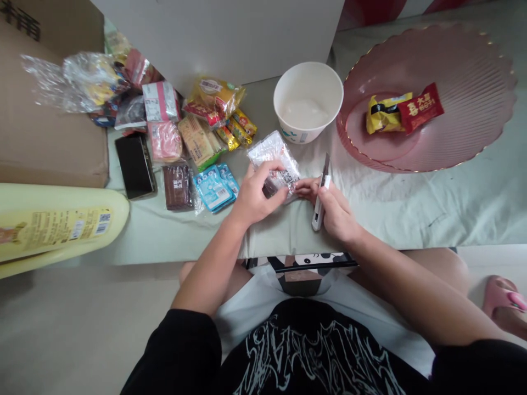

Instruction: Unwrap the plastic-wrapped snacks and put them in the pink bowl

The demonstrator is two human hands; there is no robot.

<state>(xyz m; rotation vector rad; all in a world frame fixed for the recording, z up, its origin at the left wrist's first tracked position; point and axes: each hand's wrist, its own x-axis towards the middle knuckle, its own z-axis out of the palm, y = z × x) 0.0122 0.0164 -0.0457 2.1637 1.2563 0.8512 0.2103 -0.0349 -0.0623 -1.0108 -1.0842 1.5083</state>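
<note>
My left hand point(260, 192) is closed on a small packet in clear, shiny wrap point(272, 151), its thumb and fingers across the near part. In my right hand point(335, 208) is a utility knife point(320, 204) with a white handle. Its dark blade is out and points away from me, toward the paper tub. Some fingertips of my right hand reach the packet's near right corner, and whether they pinch the wrap I cannot tell. Just beyond the packet stands a white paper tub point(307, 131), with a whitish inside.
A pink ribbed bowl point(465, 137) at right holds a yellow packet point(385, 113) and a red packet point(422, 108). Left lie a phone point(135, 164), blue sachets point(214, 187), a brown packet point(178, 187) and several wrapped snacks. A yellow container point(61, 227) and cardboard box point(53, 131) border the left.
</note>
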